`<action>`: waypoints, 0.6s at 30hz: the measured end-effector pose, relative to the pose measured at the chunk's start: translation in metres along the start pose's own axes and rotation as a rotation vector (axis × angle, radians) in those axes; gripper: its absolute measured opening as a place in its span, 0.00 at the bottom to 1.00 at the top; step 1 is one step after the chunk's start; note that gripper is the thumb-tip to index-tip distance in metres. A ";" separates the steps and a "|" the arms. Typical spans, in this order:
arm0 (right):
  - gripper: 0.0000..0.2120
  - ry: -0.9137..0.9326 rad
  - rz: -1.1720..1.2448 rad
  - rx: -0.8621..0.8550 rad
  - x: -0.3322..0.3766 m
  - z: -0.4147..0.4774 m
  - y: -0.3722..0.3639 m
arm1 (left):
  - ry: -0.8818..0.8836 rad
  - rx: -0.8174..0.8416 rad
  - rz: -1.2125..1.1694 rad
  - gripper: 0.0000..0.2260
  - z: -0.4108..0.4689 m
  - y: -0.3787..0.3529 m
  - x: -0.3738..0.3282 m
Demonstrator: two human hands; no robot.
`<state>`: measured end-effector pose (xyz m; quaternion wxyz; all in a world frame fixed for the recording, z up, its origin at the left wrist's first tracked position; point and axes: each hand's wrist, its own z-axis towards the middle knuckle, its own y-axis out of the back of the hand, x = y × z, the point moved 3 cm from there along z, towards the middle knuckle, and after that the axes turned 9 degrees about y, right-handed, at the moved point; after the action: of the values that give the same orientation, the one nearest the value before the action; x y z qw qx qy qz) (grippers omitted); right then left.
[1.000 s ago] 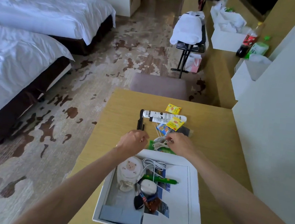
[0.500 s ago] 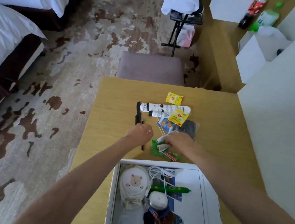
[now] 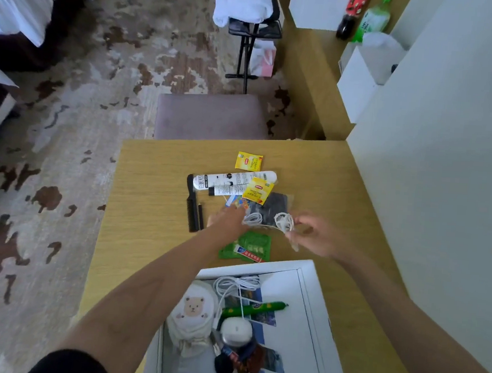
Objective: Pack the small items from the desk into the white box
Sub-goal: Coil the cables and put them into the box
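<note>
Left hand (image 3: 230, 220): reaches out over the bench, its fingertips closed on one looped end of a white cord (image 3: 265, 225); the hand is blurred.
Right hand (image 3: 320, 236): thumb and fingers pinch the other looped end of the cord, held just above the bench to the right of the left hand.
White cord: strung between the two hands, a small coil at each, over the dark packet and beyond the far edge of the box.
White box (image 3: 314, 297): open on the near part of the bench, below both forearms.
In the box: a bear-print pouch (image 3: 195, 314) on the left, a coiled white cable (image 3: 235, 282) at the far side, a green pen (image 3: 254, 307), a white rounded case (image 3: 236, 329), and small dark items at the near side, all lying on printed photos.
Bench (image 3: 156, 194): light wood, with the loose items grouped near its middle.
Still on the bench: two yellow tea sachets (image 3: 249, 161) (image 3: 257, 190), the nearer one lying over a white tube (image 3: 233, 179), which has a thinner tube (image 3: 227, 190) just beside it; a black comb (image 3: 192, 205) with a black pencil (image 3: 200, 215) alongside; a dark packet (image 3: 276, 203) in a clear bag; green sachets (image 3: 252, 244) with a small red and white tube (image 3: 248, 254) on top, just beyond the box.
Beyond the bench: a grey-purple stool (image 3: 212, 116) against the far edge, on patterned carpet (image 3: 99, 86).
</note>
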<state>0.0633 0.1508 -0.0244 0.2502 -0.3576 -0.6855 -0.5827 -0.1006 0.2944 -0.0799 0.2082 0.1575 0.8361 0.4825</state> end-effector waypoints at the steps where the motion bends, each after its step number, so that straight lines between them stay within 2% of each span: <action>1: 0.03 -0.029 0.084 -0.047 0.000 -0.007 0.003 | 0.012 -0.007 0.037 0.19 0.002 -0.003 -0.002; 4: 0.04 -0.082 0.294 -0.173 0.004 -0.025 0.011 | 0.047 -0.049 0.065 0.16 0.005 -0.009 -0.005; 8: 0.07 -0.083 0.431 -0.267 0.011 -0.043 0.020 | 0.110 -0.086 -0.106 0.13 0.000 -0.011 -0.003; 11: 0.10 -0.064 0.575 -0.318 0.015 -0.054 0.024 | 0.140 -0.099 -0.354 0.11 -0.013 -0.001 0.002; 14: 0.14 -0.010 0.696 -0.326 0.021 -0.064 0.025 | 0.133 -0.214 -0.629 0.05 -0.038 0.022 0.002; 16: 0.15 0.022 0.783 -0.299 0.029 -0.069 0.025 | 0.127 -0.326 -0.813 0.12 -0.064 0.037 0.001; 18: 0.16 0.054 0.843 -0.263 0.039 -0.072 0.023 | 0.143 -0.352 -1.032 0.12 -0.097 0.045 0.001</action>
<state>0.0518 0.0900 0.0342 0.4363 -0.6194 -0.3929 -0.5212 -0.1473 0.2452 0.0022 0.3834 -0.3433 0.7238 0.4597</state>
